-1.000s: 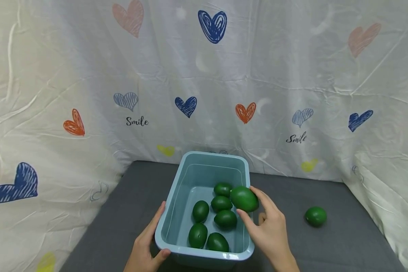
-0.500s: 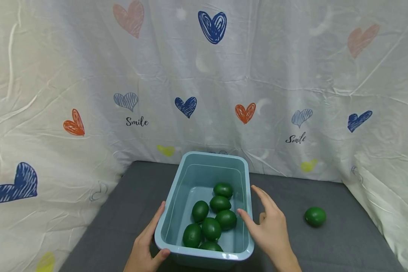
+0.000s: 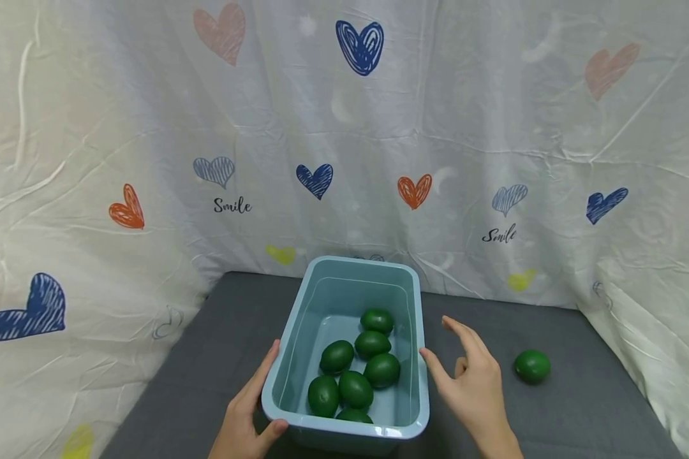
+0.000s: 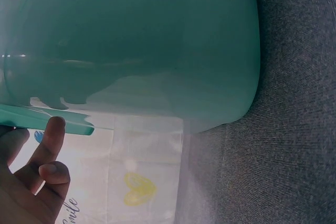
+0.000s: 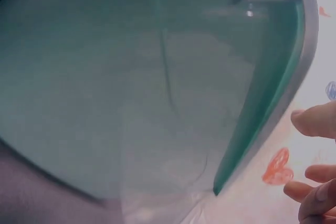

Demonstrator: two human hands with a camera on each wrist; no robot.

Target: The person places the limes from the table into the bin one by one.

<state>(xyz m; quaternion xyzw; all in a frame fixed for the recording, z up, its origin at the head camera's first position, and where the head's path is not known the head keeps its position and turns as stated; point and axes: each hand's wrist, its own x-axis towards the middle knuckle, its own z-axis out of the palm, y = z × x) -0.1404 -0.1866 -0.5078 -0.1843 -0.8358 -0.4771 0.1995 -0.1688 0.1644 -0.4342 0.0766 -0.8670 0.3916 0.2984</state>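
Observation:
A pale blue plastic tub (image 3: 339,426) stands on the dark grey cloth with several dark green limes (image 3: 382,370) inside, most of them toward its front and right. My left hand (image 3: 245,408) holds its front left corner, thumb on the front rim and fingers along the left side. In the left wrist view, the fingers of the left hand (image 4: 44,169) reach to the rim beside the tub's wall (image 4: 157,40). Just outside the right rim, my right hand (image 3: 471,379) has nothing in it, thumb and index finger spread apart. One more lime (image 3: 532,366) lies on the cloth to its right.
A grey cloth (image 3: 580,408) covers the table. Behind and at both sides hangs a white curtain (image 3: 459,127) printed with hearts and the word Smile. The tub's far end stands close to the curtain.
The right hand has let a lime go into the tub and moved right, away from the rim. Limes near the tub's front have shifted. The left hand stays put.

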